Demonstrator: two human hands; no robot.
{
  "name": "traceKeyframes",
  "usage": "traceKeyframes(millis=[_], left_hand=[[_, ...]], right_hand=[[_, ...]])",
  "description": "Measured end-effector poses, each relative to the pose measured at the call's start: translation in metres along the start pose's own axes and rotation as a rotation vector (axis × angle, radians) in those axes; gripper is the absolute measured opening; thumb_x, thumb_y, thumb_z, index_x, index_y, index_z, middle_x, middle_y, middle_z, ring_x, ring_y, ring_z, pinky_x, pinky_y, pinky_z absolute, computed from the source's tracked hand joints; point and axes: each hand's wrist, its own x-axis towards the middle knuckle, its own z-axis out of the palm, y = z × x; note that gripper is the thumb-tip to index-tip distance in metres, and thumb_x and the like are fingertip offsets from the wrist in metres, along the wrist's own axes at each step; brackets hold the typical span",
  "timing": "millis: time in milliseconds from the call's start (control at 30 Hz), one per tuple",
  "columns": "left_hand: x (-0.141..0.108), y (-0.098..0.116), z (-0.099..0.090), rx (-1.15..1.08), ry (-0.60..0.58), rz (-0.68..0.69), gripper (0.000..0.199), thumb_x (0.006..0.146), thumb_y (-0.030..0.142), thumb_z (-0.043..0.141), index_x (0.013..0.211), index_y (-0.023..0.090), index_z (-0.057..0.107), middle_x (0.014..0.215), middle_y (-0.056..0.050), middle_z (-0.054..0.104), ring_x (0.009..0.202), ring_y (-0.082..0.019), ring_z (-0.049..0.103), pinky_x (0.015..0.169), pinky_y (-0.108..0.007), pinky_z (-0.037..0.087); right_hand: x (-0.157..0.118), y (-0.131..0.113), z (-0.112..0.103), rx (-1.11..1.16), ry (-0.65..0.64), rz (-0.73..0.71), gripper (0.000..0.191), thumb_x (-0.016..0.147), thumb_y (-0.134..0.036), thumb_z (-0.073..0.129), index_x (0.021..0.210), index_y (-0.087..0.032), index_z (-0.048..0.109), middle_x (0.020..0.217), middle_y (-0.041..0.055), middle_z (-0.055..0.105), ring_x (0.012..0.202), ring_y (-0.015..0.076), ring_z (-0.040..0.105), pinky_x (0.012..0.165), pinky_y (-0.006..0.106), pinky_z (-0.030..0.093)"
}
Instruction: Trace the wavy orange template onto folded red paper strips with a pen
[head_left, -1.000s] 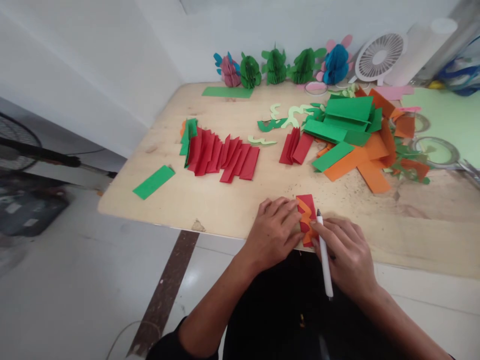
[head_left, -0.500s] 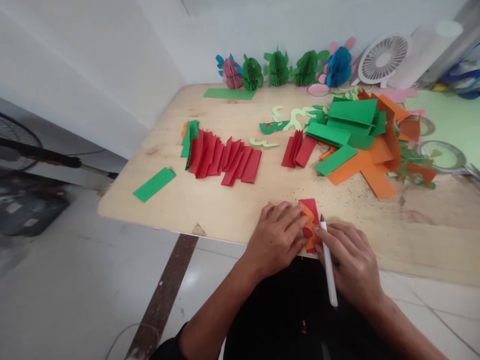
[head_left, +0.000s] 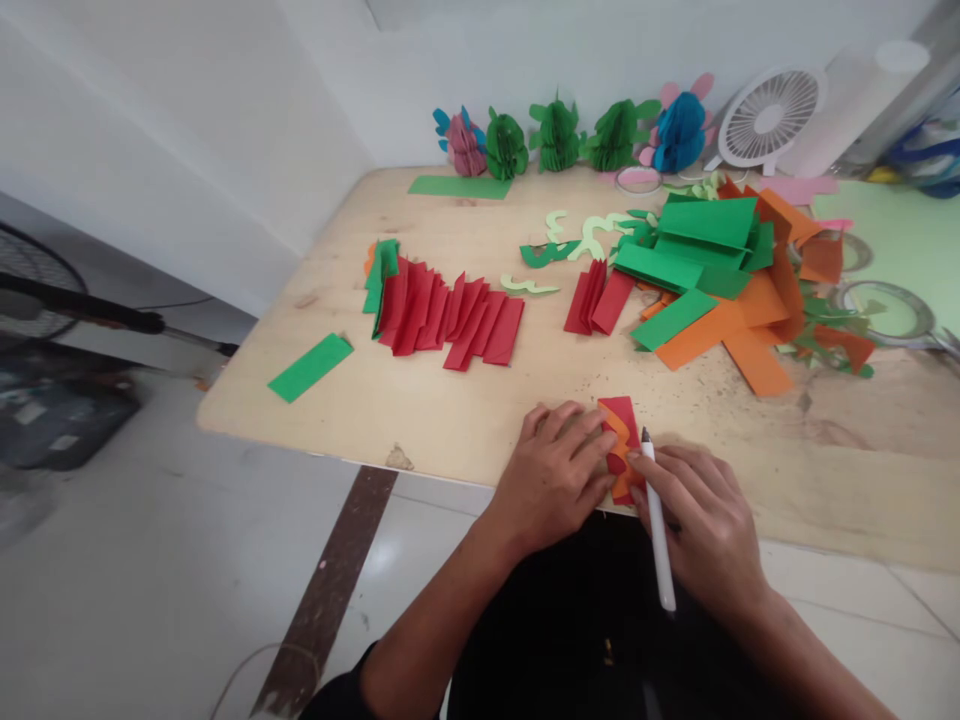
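At the table's near edge lies a folded red paper strip (head_left: pixel 627 408), with a wavy-edged orange paper cutout (head_left: pixel 622 432) on top of it. My left hand (head_left: pixel 551 475) rests over their left side, fingers stretched out and pressing down. A white pen (head_left: pixel 659 545) is held in my right hand (head_left: pixel 705 515), its dark tip pointing away from me above the table. Fingertips of that same hand also touch the right edge of the orange cutout. The lower part of both papers is partly covered by my fingers.
Folded red strips (head_left: pixel 450 315) stand left of centre, with a smaller red bundle (head_left: pixel 598 300) to their right. Green strips (head_left: pixel 709 225) and orange strips (head_left: pixel 757 335) are heaped at right. Paper figures (head_left: pixel 559 137) and a white fan (head_left: pixel 769 118) line the wall.
Almost nothing differs; both hands, the pen and the papers keep their positions. The whole view has shifted very slightly.
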Motion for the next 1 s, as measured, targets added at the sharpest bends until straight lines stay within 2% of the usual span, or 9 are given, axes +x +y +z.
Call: traceKeyframes(millis=[300,533,733,1000], left_hand=[[0.0019,-0.002,-0.0022,-0.101,-0.014,-0.031,0.03,0.091,0.034,0.054,0.116,0.018,0.059,0.136,-0.008,0.058,0.128,-0.029,0.044,0.107,-0.049,0.032],[0.0016,-0.0032,-0.0007,-0.091,-0.045,-0.033,0.027,0.093,0.037,0.052,0.111,0.019,0.06,0.138,-0.007,0.057,0.129,-0.029,0.043,0.106,-0.05,0.032],[0.0019,-0.0026,-0.0011,-0.082,-0.049,-0.034,0.026,0.093,0.036,0.052,0.112,0.02,0.06,0.138,-0.007,0.057,0.129,-0.028,0.043,0.108,-0.049,0.031],[0.0022,-0.0024,-0.0022,-0.086,-0.048,-0.039,0.026,0.092,0.035,0.054,0.111,0.019,0.061,0.138,-0.006,0.057,0.129,-0.028,0.044,0.107,-0.049,0.031]], right_hand=[[-0.0002,0.0012,-0.0001,-0.001,0.006,-0.004,0.029,0.087,-0.011,0.057,0.115,-0.016,0.063,0.098,0.0081,0.072,0.099,0.024,0.063,0.083,0.039,0.047],[0.0004,0.0009,-0.0007,0.001,0.003,0.001,0.031,0.086,-0.011,0.057,0.116,-0.016,0.064,0.098,0.0088,0.072,0.1,0.025,0.063,0.081,0.038,0.046],[0.0008,0.0004,-0.0015,0.0,0.005,-0.008,0.038,0.087,-0.012,0.055,0.124,-0.019,0.061,0.099,0.0087,0.072,0.099,0.0253,0.063,0.081,0.039,0.046],[0.0006,-0.0015,-0.0029,0.015,0.004,0.028,0.03,0.088,-0.014,0.056,0.117,-0.018,0.062,0.099,0.0086,0.072,0.099,0.0246,0.063,0.082,0.038,0.047]])
